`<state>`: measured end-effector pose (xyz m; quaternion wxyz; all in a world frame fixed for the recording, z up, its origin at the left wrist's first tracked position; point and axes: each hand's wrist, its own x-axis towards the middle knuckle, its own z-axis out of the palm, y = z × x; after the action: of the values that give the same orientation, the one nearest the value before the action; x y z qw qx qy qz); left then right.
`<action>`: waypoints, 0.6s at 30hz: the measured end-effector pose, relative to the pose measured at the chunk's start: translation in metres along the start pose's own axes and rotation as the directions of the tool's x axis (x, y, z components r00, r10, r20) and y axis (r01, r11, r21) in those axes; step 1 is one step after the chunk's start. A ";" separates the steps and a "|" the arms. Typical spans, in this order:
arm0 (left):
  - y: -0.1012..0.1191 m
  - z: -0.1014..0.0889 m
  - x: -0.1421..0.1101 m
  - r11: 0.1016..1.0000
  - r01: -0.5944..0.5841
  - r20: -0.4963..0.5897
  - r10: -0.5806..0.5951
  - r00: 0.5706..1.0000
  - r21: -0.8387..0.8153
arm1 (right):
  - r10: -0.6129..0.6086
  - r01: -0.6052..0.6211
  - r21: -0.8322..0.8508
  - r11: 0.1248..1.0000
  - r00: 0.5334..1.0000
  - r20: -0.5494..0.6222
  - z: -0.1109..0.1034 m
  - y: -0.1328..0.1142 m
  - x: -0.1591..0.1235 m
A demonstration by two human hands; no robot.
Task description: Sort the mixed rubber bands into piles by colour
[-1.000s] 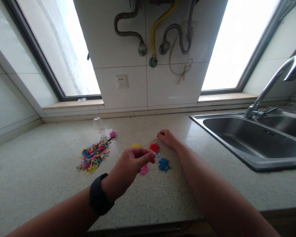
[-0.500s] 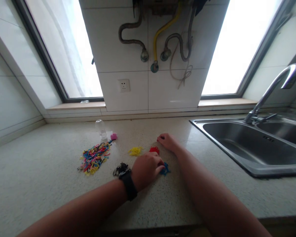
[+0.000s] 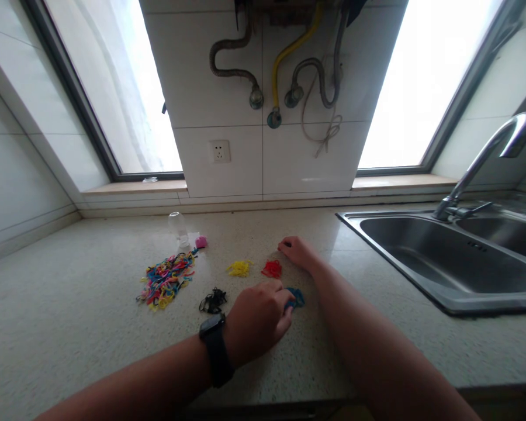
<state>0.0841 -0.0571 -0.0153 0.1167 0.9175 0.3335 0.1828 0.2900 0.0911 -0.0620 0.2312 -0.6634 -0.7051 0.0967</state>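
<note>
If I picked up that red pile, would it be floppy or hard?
The pile of red bands would probably feel floppy, because its pieces look thin, bent and tangled. It's likely very light, being such a small, loose heap. If you pushed it, it might spread out rather than roll, since it lies low on the countertop.

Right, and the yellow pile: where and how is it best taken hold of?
Probably pinched near its middle, straight from above: the yellow pile lies low, loose and spread on the counter, with the red pile to its right.
</note>
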 end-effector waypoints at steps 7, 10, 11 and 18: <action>0.013 0.030 -0.057 0.936 -0.348 0.093 0.342 0.935 0.047 | -0.023 0.023 0.002 1.000 1.000 0.007 -0.001 0.001 0.001; 0.005 0.039 -0.069 0.860 -0.493 0.086 0.486 0.870 0.131 | -0.015 0.015 -0.002 1.000 1.000 0.013 0.000 0.001 0.002; 0.003 0.040 -0.070 0.844 -0.520 0.078 0.514 0.854 0.131 | -0.011 0.011 -0.007 1.000 1.000 0.012 0.001 0.001 0.002; -0.011 0.045 -0.066 0.774 -0.628 0.003 0.629 0.777 0.079 | -0.043 0.043 0.006 0.999 0.999 0.009 0.003 0.007 0.003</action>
<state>0.0497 -0.0959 -0.0765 0.0103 0.9777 0.0163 0.2093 0.2951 0.0952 -0.0671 0.2317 -0.6470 -0.7200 0.0966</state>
